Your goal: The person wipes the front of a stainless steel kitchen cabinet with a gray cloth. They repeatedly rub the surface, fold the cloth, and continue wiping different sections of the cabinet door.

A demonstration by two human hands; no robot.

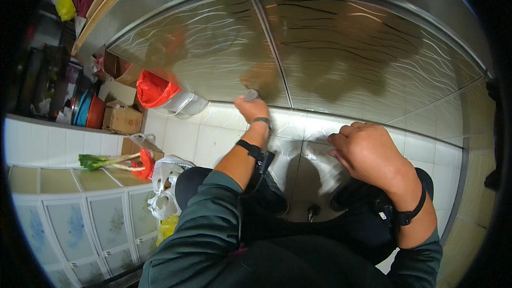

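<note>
My left hand [252,108] reaches forward and is closed on a small grey wad [251,95] that looks like a steel wool scrubber. It is at the lower edge of the patterned glossy cabinet door [213,56], left of the metal strip [274,58] between two door panels. Out over the right knee, my right hand [368,152] hangs with its fingers curled in and its back turned up. Nothing shows in it, and the palm side is hidden. Both wrists wear dark bands.
A white bucket [191,103] with a red bag [154,89] stands left on the white tiled floor [213,138]. Cardboard boxes [122,119] and basins [96,112] fill a shelf. Leeks [109,161] lie on a low cabinet [64,181], beside plastic bags [165,186].
</note>
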